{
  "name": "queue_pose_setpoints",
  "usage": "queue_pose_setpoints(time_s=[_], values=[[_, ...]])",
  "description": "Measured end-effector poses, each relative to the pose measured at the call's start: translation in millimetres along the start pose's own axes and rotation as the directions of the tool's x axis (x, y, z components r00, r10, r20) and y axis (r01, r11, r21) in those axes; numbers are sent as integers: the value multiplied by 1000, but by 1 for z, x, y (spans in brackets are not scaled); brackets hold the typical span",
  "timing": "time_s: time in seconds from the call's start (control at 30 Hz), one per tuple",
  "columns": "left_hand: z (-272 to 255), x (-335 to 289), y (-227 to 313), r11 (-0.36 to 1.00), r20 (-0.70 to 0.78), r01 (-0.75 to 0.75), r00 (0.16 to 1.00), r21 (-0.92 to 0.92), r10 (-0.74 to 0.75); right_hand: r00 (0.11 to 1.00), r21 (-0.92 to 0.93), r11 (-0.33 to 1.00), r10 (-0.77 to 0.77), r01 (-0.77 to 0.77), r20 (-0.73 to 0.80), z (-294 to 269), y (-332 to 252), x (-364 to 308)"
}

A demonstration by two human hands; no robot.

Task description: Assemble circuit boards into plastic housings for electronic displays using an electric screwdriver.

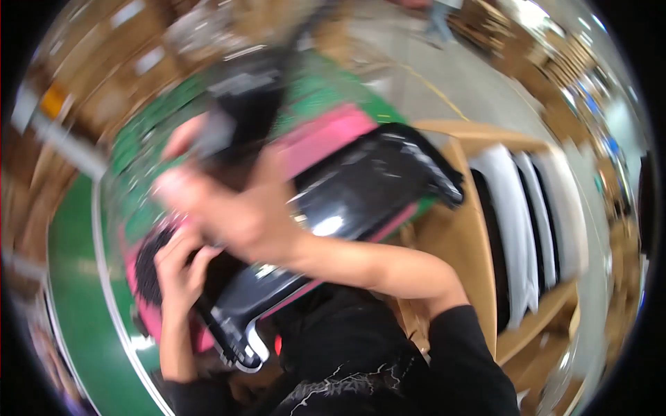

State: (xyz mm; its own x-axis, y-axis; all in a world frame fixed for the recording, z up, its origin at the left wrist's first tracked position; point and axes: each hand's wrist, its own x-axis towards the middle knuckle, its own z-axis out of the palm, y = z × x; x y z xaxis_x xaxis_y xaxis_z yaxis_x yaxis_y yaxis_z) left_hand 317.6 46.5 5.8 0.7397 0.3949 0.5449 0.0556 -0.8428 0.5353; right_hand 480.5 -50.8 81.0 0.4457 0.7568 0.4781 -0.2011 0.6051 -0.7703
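Observation:
A long, glossy black panel [347, 187] with raised curved ends lies slantwise in front of me on a pink sheet [329, 135]. My right hand [236, 215], smeared by motion, reaches across above the panel's left part. It is wrapped around a blurred black tool [246, 118] from which a dark cord or rod runs upward. My left hand [182, 267] is at the panel's left end with bent fingers and the thumb close to the fingertips. What it pinches is hidden. Beside it sits a ribbed black part [149, 267].
A green-topped table [361, 93] carries the pink sheet. To the right stands an open cardboard box [451, 249] with several grey and black panels [510, 229] upright inside. Stacked cartons [118, 48] are at the far left; a person [438, 24] walks in the background.

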Motion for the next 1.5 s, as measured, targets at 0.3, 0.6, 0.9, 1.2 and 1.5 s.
queue_pose_setpoints(time_s=[0.3, 0.6, 0.9, 1.2, 1.5], values=[[-8, -9, -4, 998, -13, -7, 1000, -69, 6, 991, 255, 963, 52, -82, 121, -1, 8, 0], [-16, -9, 4, 940, 173, 94, 984, -327, -38, 984, 301, 947, 67, -115, 166, -11, 13, -6], [-22, -6, -11, 769, 465, 219, 878, -600, 113, 814, 331, 906, 27, -266, 580, -20, 6, -3], [-8, 8, 13, 943, 65, -296, 955, 150, 290, 913, 73, 979, 148, -189, 380, -31, -15, -11], [9, -5, 1, 988, 251, -95, 960, -122, 123, 976, -244, 968, 101, -52, 193, -67, -7, -10]])
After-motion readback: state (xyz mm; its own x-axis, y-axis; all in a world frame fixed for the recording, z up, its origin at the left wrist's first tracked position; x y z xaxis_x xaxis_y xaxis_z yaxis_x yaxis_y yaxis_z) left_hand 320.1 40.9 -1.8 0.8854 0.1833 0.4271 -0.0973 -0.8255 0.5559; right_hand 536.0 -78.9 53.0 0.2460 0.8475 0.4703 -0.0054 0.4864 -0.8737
